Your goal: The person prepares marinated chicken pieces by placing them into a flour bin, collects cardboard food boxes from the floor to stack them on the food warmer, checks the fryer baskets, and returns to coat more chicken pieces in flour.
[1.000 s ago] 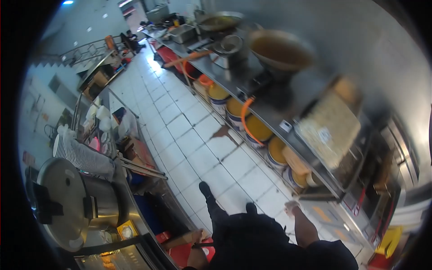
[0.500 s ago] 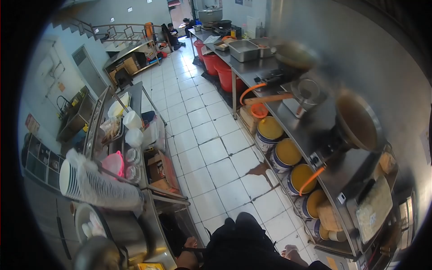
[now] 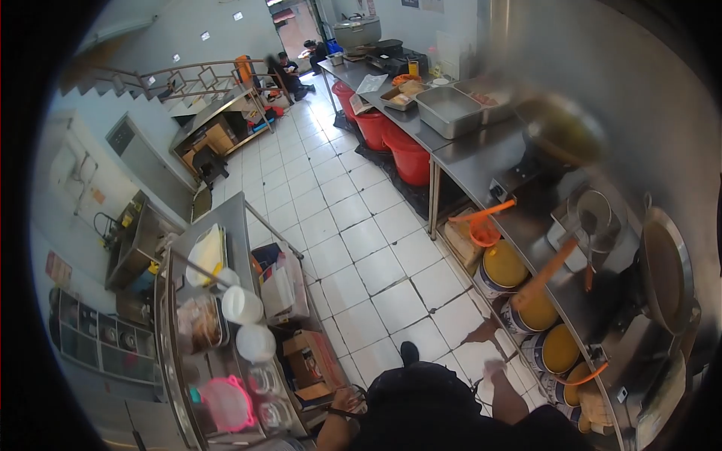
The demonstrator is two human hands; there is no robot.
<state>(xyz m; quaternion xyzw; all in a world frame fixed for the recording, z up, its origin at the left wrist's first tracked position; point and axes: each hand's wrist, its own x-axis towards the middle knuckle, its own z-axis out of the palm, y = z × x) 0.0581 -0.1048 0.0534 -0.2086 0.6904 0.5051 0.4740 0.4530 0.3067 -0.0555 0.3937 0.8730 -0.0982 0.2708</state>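
My left hand (image 3: 347,400) hangs low at my left side with a dark band at its wrist. Its fingers look loosely apart, and I see nothing in them. Closest to it is an open cardboard box (image 3: 310,385) on the rack's lower level. My right hand (image 3: 494,370) hangs over the floor on my other side, pale and smeared by motion, so its fingers do not show clearly. Yellow-topped tubs (image 3: 560,349) stand under the steel counter (image 3: 470,154) to the right of that hand. Neither hand touches the counter or the rack.
Woks (image 3: 665,270) and a wooden-handled tool (image 3: 545,274) are on the right counter. Red bins (image 3: 406,154) stand beneath its far part. A pink basket (image 3: 228,404) and white containers (image 3: 242,304) sit on the left rack. People (image 3: 289,68) sit far ahead on the tiled floor (image 3: 331,225).
My view has moved forward along the aisle and turned somewhat left. The stacked white tubs at lower left have left view. Both hands have swung, still hanging low beside my body.
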